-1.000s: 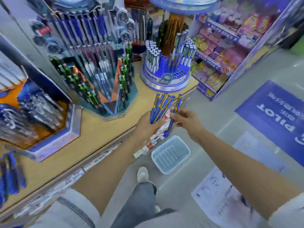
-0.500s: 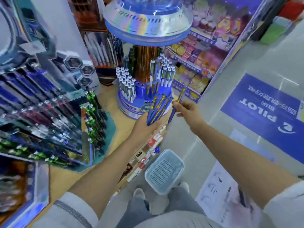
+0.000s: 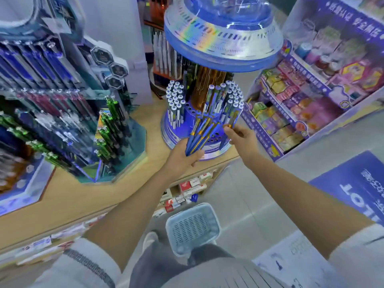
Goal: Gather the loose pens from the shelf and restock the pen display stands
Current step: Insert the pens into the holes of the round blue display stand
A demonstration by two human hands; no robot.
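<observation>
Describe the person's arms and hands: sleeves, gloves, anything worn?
Left hand and right hand are bare: no gloves, and no watch or rings visible. Forearms are uncovered up to near the elbows. The left sleeve is pale grey-white fabric with a darker ribbed band across it. The right sleeve is the same pale fabric, plain where it shows.

Bright, bluish — edges warped, blurred.

Bundle of pens (image 3: 198,135) and single pen (image 3: 233,117): blue barrels with yellow bands. Round stand (image 3: 217,140): blue base dotted with dark holes, under a rainbow-sheen silver canopy (image 3: 220,42) rimmed in blue. Basket (image 3: 214,222): pale blue, slotted; shelf (image 3: 68,200): tan wood.
</observation>
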